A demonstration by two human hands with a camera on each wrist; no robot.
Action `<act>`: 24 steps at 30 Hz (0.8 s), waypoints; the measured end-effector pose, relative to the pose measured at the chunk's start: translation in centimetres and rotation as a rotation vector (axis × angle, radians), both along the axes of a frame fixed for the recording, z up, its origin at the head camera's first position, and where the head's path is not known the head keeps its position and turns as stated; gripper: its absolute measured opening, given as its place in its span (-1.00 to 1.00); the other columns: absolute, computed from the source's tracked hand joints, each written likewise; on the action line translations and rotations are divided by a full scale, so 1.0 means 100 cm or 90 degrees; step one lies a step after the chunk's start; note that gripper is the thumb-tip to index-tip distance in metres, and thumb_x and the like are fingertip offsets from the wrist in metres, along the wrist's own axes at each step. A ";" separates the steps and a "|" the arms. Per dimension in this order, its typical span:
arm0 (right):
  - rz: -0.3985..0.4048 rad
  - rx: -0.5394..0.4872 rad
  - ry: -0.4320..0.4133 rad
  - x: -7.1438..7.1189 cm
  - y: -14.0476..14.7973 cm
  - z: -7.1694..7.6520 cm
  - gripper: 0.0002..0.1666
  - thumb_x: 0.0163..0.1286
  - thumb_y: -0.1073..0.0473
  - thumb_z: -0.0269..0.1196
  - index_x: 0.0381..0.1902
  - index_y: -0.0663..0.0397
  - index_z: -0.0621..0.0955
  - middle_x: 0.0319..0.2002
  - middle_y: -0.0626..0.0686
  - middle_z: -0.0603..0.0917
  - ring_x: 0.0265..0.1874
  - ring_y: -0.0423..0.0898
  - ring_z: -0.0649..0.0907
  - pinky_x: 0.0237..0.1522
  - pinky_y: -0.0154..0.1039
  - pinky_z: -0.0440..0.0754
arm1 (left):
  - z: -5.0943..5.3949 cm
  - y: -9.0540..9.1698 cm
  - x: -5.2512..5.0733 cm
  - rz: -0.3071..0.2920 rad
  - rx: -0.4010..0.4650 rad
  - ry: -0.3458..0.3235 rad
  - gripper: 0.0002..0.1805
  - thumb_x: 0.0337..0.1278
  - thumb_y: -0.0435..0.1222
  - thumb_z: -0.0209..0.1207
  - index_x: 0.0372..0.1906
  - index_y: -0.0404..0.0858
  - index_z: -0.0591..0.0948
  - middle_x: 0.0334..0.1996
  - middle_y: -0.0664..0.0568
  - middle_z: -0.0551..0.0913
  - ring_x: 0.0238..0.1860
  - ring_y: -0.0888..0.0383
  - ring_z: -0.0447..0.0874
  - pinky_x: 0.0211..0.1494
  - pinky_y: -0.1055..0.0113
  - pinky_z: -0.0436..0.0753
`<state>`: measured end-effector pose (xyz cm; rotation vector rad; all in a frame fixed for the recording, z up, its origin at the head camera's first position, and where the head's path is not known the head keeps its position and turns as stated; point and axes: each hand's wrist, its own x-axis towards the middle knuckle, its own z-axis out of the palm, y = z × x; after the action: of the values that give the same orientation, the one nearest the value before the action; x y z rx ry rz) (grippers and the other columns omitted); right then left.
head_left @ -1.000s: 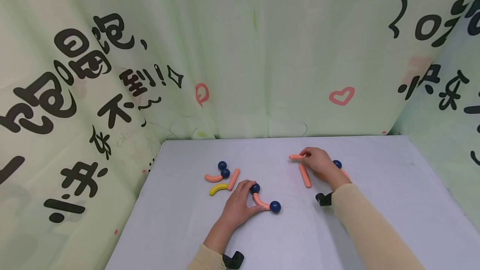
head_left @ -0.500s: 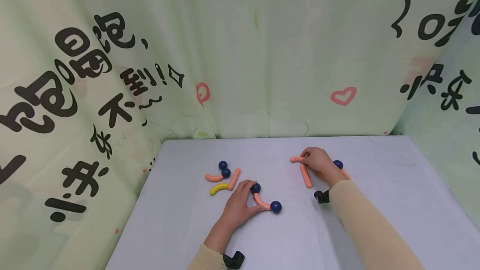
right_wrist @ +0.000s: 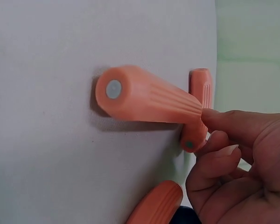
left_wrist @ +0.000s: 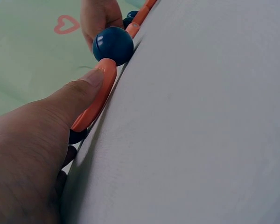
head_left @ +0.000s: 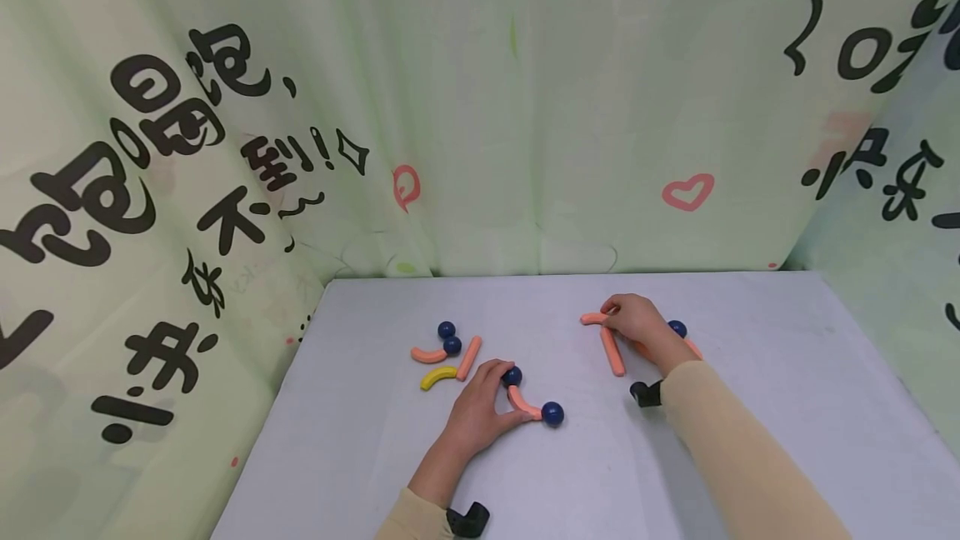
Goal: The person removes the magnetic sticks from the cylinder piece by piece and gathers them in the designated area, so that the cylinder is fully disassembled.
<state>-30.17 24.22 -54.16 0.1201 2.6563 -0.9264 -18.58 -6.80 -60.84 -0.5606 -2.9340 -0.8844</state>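
Near the table's middle, my left hand holds a curved orange magnetic rod between thumb and fingers. A dark blue ball sits at its near end, another blue ball at its far end by the fingertips. In the left wrist view the thumb presses along the curved rod. Farther back, my right hand pinches an orange rod lying crosswise. A straight orange rod meets it at the fingertips; in the right wrist view this straight rod shows a grey magnet end.
On the left lie a yellow curved rod, a straight orange rod, a curved orange rod and two blue balls. Another blue ball and orange rod are partly hidden behind the right wrist. A printed curtain stands behind the table.
The right hand has turned the crosswise orange rod slightly and drawn it a little nearer, against the straight rod's end. The left hand stays in place.
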 end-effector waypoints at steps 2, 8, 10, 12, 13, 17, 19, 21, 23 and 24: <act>-0.002 -0.004 -0.002 0.001 0.000 0.000 -0.61 0.44 0.20 0.15 0.17 0.19 0.54 0.03 0.23 0.58 -0.10 0.07 0.51 -0.22 -0.22 0.54 | 0.000 0.000 0.000 0.000 -0.001 -0.002 -0.09 -0.02 0.25 0.33 0.44 0.06 0.30 0.39 0.10 0.35 0.35 0.15 0.42 0.35 0.14 0.53; 0.013 -0.009 0.028 0.013 -0.002 0.011 -0.47 0.45 -0.05 0.21 0.24 0.11 0.51 0.21 0.24 0.50 0.14 0.17 0.45 0.14 0.08 0.52 | 0.002 0.001 0.000 0.004 -0.005 -0.010 -0.09 -0.02 0.22 0.35 0.44 0.05 0.30 0.39 0.10 0.35 0.35 0.15 0.42 0.35 0.14 0.53; 0.021 -0.009 0.045 0.018 -0.004 0.015 -0.43 0.42 -0.10 0.23 0.25 0.09 0.51 0.25 0.24 0.48 0.21 0.20 0.43 0.25 0.18 0.44 | 0.002 0.001 0.000 0.005 -0.005 -0.012 -0.10 -0.02 0.22 0.35 0.44 0.06 0.30 0.39 0.10 0.34 0.36 0.15 0.42 0.35 0.13 0.53; 0.036 -0.002 0.064 0.024 -0.007 0.019 -0.45 0.42 -0.10 0.23 0.24 0.06 0.53 0.26 0.23 0.49 0.22 0.21 0.44 0.26 0.22 0.43 | 0.002 0.002 0.000 0.005 -0.004 -0.011 -0.09 -0.02 0.24 0.34 0.44 0.06 0.30 0.40 0.10 0.34 0.36 0.15 0.41 0.35 0.13 0.53; 0.047 -0.004 0.071 0.027 -0.009 0.022 -0.47 0.43 -0.08 0.23 0.23 0.06 0.54 0.25 0.23 0.49 0.22 0.22 0.44 0.25 0.22 0.44 | 0.001 0.002 0.000 0.005 -0.003 -0.010 -0.09 -0.03 0.24 0.34 0.44 0.06 0.30 0.40 0.10 0.34 0.36 0.15 0.41 0.35 0.13 0.52; 0.082 -0.019 0.092 0.044 -0.016 0.022 -0.57 0.43 0.01 0.24 0.19 -0.01 0.59 0.21 0.18 0.55 0.05 0.13 0.54 0.07 0.07 0.58 | 0.000 0.002 0.000 0.004 -0.006 -0.009 -0.08 -0.04 0.28 0.31 0.44 0.07 0.30 0.40 0.11 0.34 0.36 0.15 0.41 0.36 0.13 0.52; 0.107 -0.040 0.093 0.055 -0.019 0.019 -0.57 0.41 0.02 0.26 0.19 -0.01 0.59 0.17 0.16 0.59 -0.14 0.06 0.60 -0.12 -0.05 0.63 | 0.000 0.002 0.000 0.003 -0.009 -0.010 -0.08 -0.04 0.30 0.30 0.44 0.07 0.30 0.40 0.11 0.35 0.36 0.16 0.41 0.36 0.14 0.52; 0.123 -0.065 0.085 0.066 -0.022 0.015 -0.57 0.40 0.01 0.28 0.18 -0.03 0.60 0.11 0.11 0.62 -0.32 -0.03 0.60 -0.32 -0.17 0.61 | 0.000 0.002 -0.001 0.003 -0.011 -0.013 -0.07 -0.05 0.31 0.29 0.44 0.07 0.30 0.40 0.11 0.35 0.36 0.16 0.41 0.36 0.14 0.51; 0.142 -0.085 0.084 0.076 -0.026 0.011 -0.57 0.38 0.00 0.29 0.17 -0.04 0.61 0.04 0.07 0.65 -0.48 -0.09 0.55 -0.47 -0.23 0.55 | 0.001 0.002 -0.001 0.003 -0.013 -0.014 -0.06 -0.05 0.32 0.28 0.44 0.06 0.30 0.40 0.11 0.35 0.37 0.15 0.40 0.36 0.13 0.51; 0.148 -0.094 0.081 0.081 -0.028 0.010 -0.57 0.37 -0.01 0.30 0.16 -0.05 0.62 -0.01 0.04 0.67 -0.54 -0.10 0.54 -0.51 -0.25 0.54 | 0.001 0.002 -0.001 0.003 -0.013 -0.014 -0.06 -0.06 0.33 0.27 0.44 0.06 0.30 0.40 0.11 0.35 0.37 0.15 0.40 0.37 0.13 0.51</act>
<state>-22.03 21.46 -53.18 -0.2859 2.6308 -1.0771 -18.66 -6.64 -60.75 -0.5489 -2.9655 -0.8667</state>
